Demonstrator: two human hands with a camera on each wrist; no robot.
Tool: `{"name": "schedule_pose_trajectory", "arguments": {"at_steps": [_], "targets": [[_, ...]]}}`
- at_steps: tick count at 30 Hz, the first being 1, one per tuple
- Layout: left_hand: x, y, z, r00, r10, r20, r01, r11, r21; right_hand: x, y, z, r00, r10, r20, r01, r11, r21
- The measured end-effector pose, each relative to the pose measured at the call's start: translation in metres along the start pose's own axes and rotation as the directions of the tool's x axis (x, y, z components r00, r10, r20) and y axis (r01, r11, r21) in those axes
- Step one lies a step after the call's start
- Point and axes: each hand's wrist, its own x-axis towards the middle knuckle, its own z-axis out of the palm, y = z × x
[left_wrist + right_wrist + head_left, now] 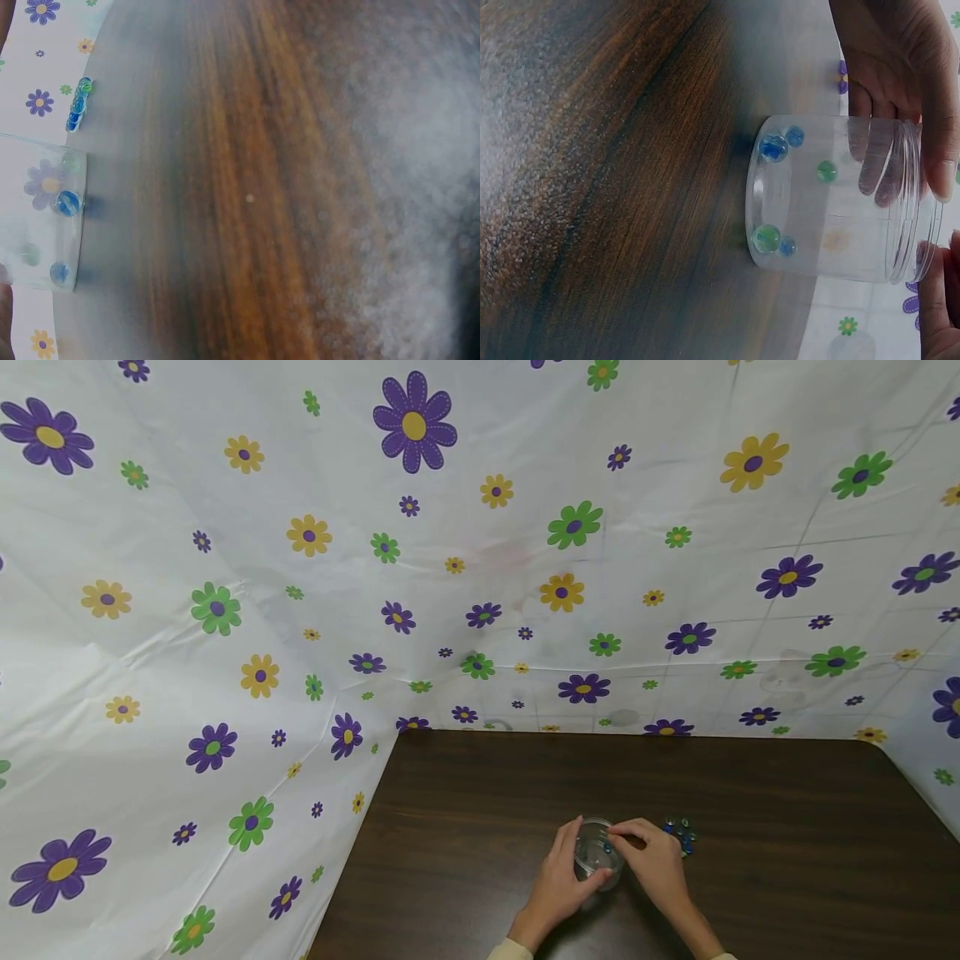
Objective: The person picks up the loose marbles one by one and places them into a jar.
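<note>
A clear plastic jar stands upright on the dark table, its mouth uncovered. My left hand grips it around the upper side, with the thumb on the near side. Inside, the right wrist view shows blue marbles and a green marble at the bottom; another green marble appears higher up. Over the mouth is my right hand, thumb and forefinger close together at the rim; no marble shows between them. Several loose marbles lie in a cluster beyond the right hand.
The brown wooden table reaches back to a white flowered sheet that hangs behind it and along the sides. In the left wrist view the loose marbles sit in a close group on the tabletop, past the jar.
</note>
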Motion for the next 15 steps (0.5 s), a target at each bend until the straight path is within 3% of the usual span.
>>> {"name": "schedule_pose_trajectory", "arguments": {"at_steps": [10, 15], "targets": [[0.0001, 0.001, -0.0005, 1.0, -0.001, 0.006, 0.001, 1.0, -0.004, -0.0011, 0.001, 0.0, 1.0, -0.007, -0.021, 0.008, 1.0, 0.023], [-0.0003, 0.0004, 0.0004, 1.0, 0.007, -0.005, -0.007, 1.0, -0.004, -0.0008, 0.0057, -0.0004, 0.997, 0.006, -0.075, -0.007, 1.0, -0.003]]}}
